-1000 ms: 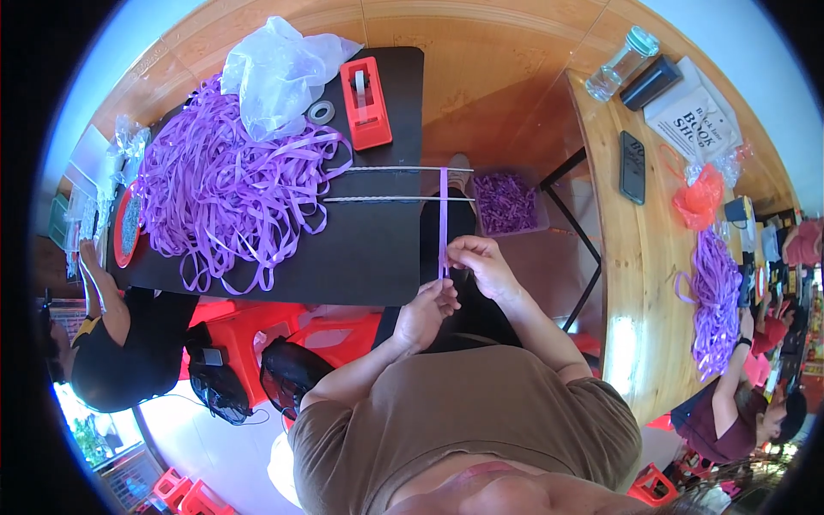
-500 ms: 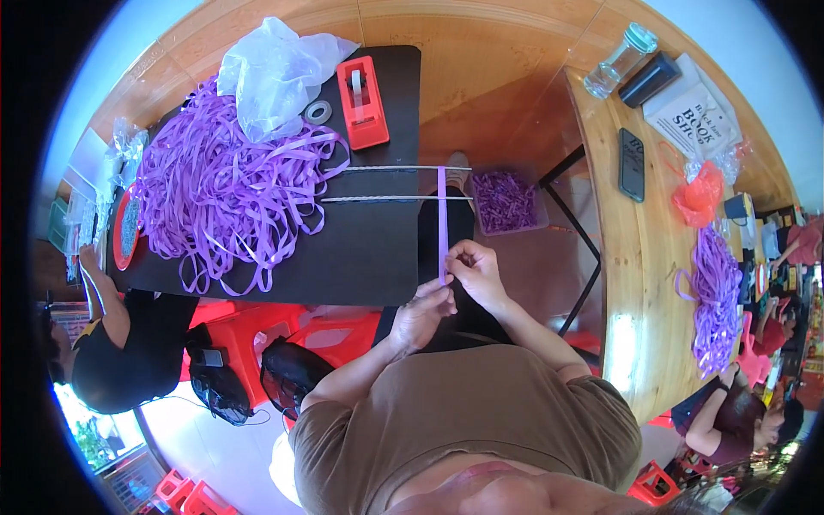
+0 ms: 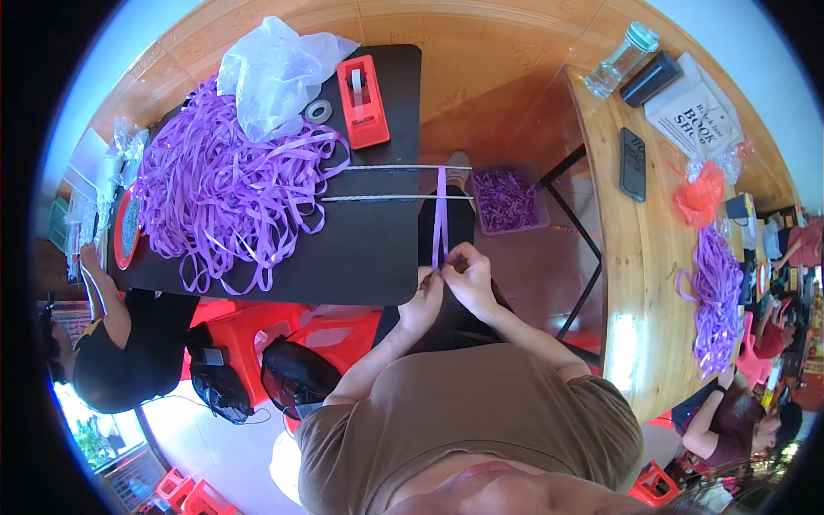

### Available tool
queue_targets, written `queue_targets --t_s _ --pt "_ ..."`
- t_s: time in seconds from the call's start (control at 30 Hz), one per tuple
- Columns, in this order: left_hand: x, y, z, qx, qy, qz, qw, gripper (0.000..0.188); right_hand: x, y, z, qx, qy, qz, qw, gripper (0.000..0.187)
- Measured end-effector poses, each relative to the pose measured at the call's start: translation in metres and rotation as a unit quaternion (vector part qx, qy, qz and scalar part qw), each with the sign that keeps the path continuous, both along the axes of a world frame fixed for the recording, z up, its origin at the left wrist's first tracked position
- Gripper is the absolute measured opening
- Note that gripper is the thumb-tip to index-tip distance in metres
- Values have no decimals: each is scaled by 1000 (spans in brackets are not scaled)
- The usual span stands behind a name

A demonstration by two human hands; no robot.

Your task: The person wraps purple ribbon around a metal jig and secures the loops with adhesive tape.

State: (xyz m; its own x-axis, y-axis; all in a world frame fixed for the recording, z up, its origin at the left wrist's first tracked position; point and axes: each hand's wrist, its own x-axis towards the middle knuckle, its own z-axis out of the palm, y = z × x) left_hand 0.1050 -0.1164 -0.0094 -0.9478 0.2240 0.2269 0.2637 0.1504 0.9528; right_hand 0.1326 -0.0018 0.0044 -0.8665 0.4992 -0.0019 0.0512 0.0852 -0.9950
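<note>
A purple ribbon hangs looped over two thin metal rods that jut from the dark table's right edge. Its two strands run down toward me and meet at my fingers. My left hand is closed with its fingertips on the strand ends. Pinched against the same ends, my right hand sits just to the right, and the fingertips of both hands nearly touch. What lies between the fingertips is mostly hidden. A big heap of purple ribbon covers much of the table on the left.
On the dark table are a red tape dispenser, a tape roll and a clear plastic bag. A bin of purple pieces stands below the rod ends. The wooden table at right carries a phone and more ribbon.
My left hand has moved up beside the right one. The ribbon, formerly seen as one band, now shows two separate strands in a narrow V.
</note>
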Motion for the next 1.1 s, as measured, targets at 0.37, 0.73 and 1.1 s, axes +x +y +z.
queue_targets --t_s 0.37,0.73,1.1 --pt "-7 -27 -11 -62 7 -73 995 5 3 9 -14 -168 -81 43 982 6" --pt "-6 -18 24 19 -229 -123 965 36 16 21 20 -376 -142 142 905 5" --pt "-8 12 20 191 -286 -148 927 26 18 15 32 -289 -109 115 944 4"
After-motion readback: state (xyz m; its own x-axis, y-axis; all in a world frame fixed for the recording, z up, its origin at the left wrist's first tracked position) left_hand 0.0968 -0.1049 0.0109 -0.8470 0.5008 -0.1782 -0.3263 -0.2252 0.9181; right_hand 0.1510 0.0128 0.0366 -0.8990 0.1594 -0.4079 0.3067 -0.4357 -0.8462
